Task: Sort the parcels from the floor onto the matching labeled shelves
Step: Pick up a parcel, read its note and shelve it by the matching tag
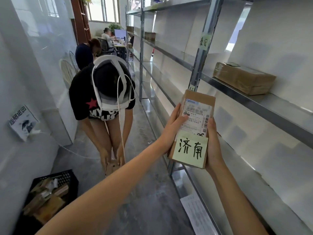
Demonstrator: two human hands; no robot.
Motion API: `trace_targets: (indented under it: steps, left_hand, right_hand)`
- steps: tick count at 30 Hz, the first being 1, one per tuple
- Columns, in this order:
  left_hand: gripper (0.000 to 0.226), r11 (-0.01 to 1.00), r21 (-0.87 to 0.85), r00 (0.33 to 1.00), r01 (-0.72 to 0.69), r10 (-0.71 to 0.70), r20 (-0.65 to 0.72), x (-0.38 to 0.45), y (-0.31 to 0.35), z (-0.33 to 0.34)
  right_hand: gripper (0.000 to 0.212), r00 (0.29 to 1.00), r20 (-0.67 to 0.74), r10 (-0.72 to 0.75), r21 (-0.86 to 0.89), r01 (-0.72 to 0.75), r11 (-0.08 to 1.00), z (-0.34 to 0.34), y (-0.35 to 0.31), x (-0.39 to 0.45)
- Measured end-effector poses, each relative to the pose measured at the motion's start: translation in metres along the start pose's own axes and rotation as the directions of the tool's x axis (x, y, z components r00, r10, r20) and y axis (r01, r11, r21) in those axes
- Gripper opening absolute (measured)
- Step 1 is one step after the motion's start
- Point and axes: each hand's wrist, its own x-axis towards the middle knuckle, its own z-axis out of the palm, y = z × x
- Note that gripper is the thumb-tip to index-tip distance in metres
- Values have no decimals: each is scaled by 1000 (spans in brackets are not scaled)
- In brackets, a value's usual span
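I hold a small cardboard parcel (pixel 194 116) upright in front of the metal shelving (pixel 264 102) on my right. It bears a white shipping label and a pale yellow sticky note (pixel 190 150) with two handwritten characters. My left hand (pixel 174 128) grips its left edge and my right hand (pixel 214 143) grips its right edge. Handwritten labels (pixel 205 41) are stuck on the shelf upright behind the parcel. Another taped cardboard parcel (pixel 243 78) lies on the shelf at upper right.
A person (pixel 103 102) in a black shirt bends over in the aisle ahead, handling a box on the floor. A black crate (pixel 67 178) of parcels sits at lower left. More boxes (pixel 149 36) rest on far shelves. Seated people work at desks beyond.
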Motion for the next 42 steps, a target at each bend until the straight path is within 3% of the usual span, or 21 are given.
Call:
trace_targets:
  steps: [3,7,12,21,32,35,42]
  left_hand:
    - [57,1000,-15,1000,9,-9,18,15,1,-18]
    - [63,999,-25,999,42,-42,4,37,-4,-38]
    - [68,998,-15,998,66,-66,-7,72,-14,-56]
    - [70,989,0,975,146,-144,167,179,-44,-76]
    - [69,976,9,903,219,-206,378,291,-58,-65]
    - [75,968,-27,881,250,-216,421,310,-64,-66]
    - [63,978,-86,817,192,-110,566,345,-51,-90]
  right_hand:
    - [95,999,-36,-29,-37,28,999,12,5,16]
    - [72,998,-51,-43,3,43,999,18,18,42]
    - [103,993,-122,-7,-30,3,1000,18,30,79]
    - [113,973,-230,-19,27,26,999,-10,45,167]
    - [117,902,-425,-78,54,111,992,-30,19,237]
    - [108,882,-455,-121,38,155,987,-28,16,247]
    - [121,758,-607,-239,-87,236,968,4,18,277]
